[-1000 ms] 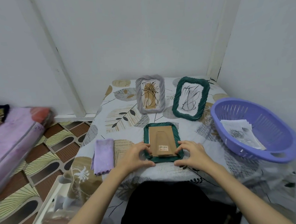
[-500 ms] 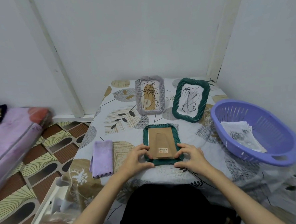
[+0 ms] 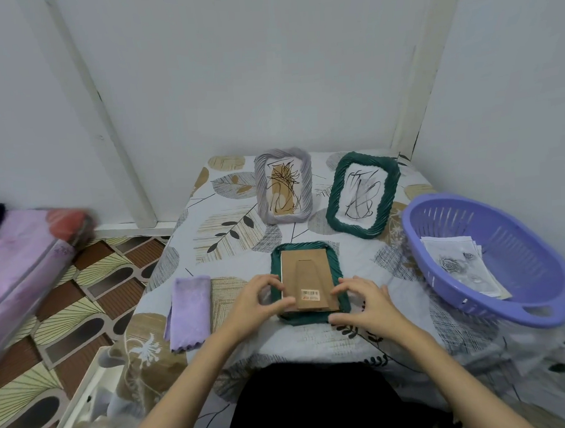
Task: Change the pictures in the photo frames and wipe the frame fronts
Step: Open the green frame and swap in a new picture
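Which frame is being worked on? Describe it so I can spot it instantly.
On the leaf-print tablecloth, look at the near edge between the purple cloth and the purple basket. The face-down green frame lies flat there, brown cardboard backing up with a barcode sticker; the other two frames stand upright showing scribble pictures.

Both forearms reach forward side by side. The left hand and right hand sit close together, palms down, fingers curled, fingertips and thumbs pinching inward toward each other.
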### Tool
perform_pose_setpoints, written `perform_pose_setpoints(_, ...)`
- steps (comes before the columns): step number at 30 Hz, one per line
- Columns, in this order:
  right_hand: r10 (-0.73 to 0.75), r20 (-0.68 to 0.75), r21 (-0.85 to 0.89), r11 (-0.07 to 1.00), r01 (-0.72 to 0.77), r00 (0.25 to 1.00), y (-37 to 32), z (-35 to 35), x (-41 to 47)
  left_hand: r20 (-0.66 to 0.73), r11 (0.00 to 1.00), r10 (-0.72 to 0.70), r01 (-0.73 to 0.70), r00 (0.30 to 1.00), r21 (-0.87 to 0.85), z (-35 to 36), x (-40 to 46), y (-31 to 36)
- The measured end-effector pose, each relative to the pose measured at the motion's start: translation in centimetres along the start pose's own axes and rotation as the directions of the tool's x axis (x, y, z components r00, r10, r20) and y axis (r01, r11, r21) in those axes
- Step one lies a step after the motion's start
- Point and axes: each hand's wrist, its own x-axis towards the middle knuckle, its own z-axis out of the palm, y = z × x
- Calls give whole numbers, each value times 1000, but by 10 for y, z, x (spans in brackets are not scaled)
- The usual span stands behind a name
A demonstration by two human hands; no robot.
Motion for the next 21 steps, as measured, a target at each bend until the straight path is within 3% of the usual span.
perform_pose_setpoints(3, 81, -145, 15, 997, -80, 986, -7, 6, 13, -44, 991, -43, 48, 998, 128, 11, 15, 2)
perform_pose_setpoints(6, 93, -152, -117, 987, -111, 984, -12, 17, 23, 2, 976, -94, 92, 996, 198, 21, 20, 2)
perform_pose_setpoints(21, 30, -263, 56, 998, -16, 964, -7, 24, 25, -48, 991, -28, 34, 998, 131, 20, 19, 4)
